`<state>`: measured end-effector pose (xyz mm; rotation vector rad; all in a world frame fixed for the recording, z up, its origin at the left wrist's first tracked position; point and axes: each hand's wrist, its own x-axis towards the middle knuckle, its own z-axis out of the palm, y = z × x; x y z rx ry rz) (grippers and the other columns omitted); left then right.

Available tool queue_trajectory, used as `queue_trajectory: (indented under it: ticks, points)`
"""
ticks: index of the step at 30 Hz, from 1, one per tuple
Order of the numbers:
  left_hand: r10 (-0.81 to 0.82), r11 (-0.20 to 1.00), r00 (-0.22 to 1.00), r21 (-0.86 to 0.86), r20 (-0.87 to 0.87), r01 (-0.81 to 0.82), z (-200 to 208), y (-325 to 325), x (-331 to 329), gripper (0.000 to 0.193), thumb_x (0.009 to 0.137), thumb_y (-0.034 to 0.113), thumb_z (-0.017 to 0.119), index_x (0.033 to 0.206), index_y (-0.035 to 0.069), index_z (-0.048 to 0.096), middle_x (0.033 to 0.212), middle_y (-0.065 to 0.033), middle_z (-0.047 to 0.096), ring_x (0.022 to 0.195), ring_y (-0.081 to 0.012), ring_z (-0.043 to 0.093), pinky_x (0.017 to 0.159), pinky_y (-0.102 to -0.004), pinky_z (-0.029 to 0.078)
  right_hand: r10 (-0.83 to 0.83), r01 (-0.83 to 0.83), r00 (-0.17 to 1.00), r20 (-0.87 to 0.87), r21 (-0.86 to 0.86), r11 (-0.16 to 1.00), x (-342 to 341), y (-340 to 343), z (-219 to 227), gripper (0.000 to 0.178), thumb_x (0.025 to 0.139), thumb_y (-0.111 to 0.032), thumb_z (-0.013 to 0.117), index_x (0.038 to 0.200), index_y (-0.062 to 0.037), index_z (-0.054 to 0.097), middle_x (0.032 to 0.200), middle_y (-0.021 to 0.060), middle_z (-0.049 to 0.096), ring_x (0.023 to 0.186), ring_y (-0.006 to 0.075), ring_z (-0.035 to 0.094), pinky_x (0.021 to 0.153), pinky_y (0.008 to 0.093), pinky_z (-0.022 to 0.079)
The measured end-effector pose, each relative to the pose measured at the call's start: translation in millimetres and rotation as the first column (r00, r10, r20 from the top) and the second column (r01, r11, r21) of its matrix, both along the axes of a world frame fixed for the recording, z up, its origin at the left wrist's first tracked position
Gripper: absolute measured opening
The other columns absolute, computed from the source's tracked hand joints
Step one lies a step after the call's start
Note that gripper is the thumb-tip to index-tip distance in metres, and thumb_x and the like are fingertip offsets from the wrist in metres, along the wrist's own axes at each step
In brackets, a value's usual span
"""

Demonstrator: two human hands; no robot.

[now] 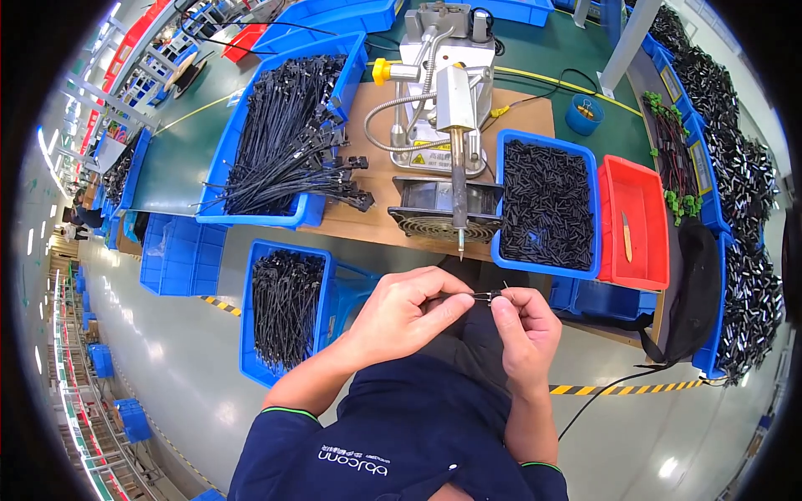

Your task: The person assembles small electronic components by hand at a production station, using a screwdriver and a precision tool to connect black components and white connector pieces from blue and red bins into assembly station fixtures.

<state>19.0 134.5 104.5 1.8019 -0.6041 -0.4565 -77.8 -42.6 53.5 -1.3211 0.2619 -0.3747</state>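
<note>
My left hand [409,313] is closed in a pinch on one end of a thin dark wire [481,296]. At the wire's other end, the fingertips of my right hand [528,330] pinch a small black connector [494,295]. Fingers cover much of both pieces. Both hands are held close together over my lap, below the pointed metal tip [460,240] of a bench soldering machine [455,96]. Neither hand touches the tip. Behind it, a black fan [418,224] sits at the bench's front edge.
Blue bins of black cables [288,125] [286,305] stand at left. A blue bin of small black sleeves [547,204] and a red tray [614,250] with a knife [627,238] are at right. Bins of black parts [735,167] line the far right.
</note>
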Motion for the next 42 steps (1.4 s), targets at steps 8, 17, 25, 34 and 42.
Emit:
queue_trajectory:
  ticks: [8,17,25,34,42]
  points:
    - [0.016,0.985,0.975,0.164,0.222,-0.053,-37.2,31.4,-9.7,0.016,0.102,0.017,0.074,0.1,0.001,0.076,0.086,-0.0134,0.073,0.076,-0.031,0.072,0.068,-0.039,0.055,0.002,-0.019,0.994,-0.107,-0.16,0.987,-0.2,19.8,-31.5,0.005,0.101,-0.002,0.073,0.104,0.0025,0.074,0.074,-0.0099,0.058,0.066,-0.0022,0.042,0.059,0.0176,0.035]
    - [0.568,0.604,0.769,0.485,0.295,-0.632,-161.3,207.3,-23.8,0.023,0.101,0.03,0.072,0.104,0.008,0.08,0.096,-0.0171,0.078,0.089,-0.0389,0.076,0.078,-0.046,0.06,0.165,-0.22,0.952,-0.258,-0.2,0.955,1.6,50.6,-76.6,0.021,0.111,-0.014,0.06,0.103,0.0009,0.072,0.073,-0.0018,0.061,0.067,0.0046,0.053,0.061,0.0235,0.042]
    - [0.554,0.499,0.591,0.335,0.587,-0.8,-137.9,248.2,10.3,0.026,0.103,0.023,0.068,0.116,0.003,0.079,0.114,-0.0202,0.077,0.107,-0.0414,0.073,0.095,-0.0484,0.057,0.266,-0.348,0.923,-0.278,-0.307,0.886,15.6,65.7,-67.6,0.017,0.107,-0.011,0.064,0.101,0.0012,0.074,0.072,0.001,0.064,0.065,0.0066,0.058,0.061,0.0248,0.047]
    - [0.026,0.997,0.975,-0.059,-0.221,-0.04,-64.9,123.9,0.2,0.028,0.099,0.019,0.081,0.121,0.002,0.078,0.102,-0.0062,0.077,0.091,-0.0146,0.073,0.078,-0.03,0.057,0.494,-0.513,0.857,-0.144,-0.319,0.797,28.0,77.0,-45.4,0.011,0.102,-0.006,0.068,0.101,0.0015,0.076,0.08,0.0096,0.069,0.065,0.0156,0.062,0.061,0.0291,0.048]
    - [0.233,0.967,0.955,0.061,0.183,-0.247,-2.3,139.3,54.4,0.007,0.094,0.01,0.081,0.092,0.004,0.078,0.088,-0.0054,0.074,0.08,-0.0139,0.069,0.072,-0.0307,0.055,0.518,-0.538,0.841,-0.158,-0.352,0.766,29.6,60.7,-41.9,0.012,0.101,-0.008,0.069,0.101,0.001,0.077,0.086,0.0144,0.074,0.075,0.0277,0.074,0.068,0.0361,0.057]
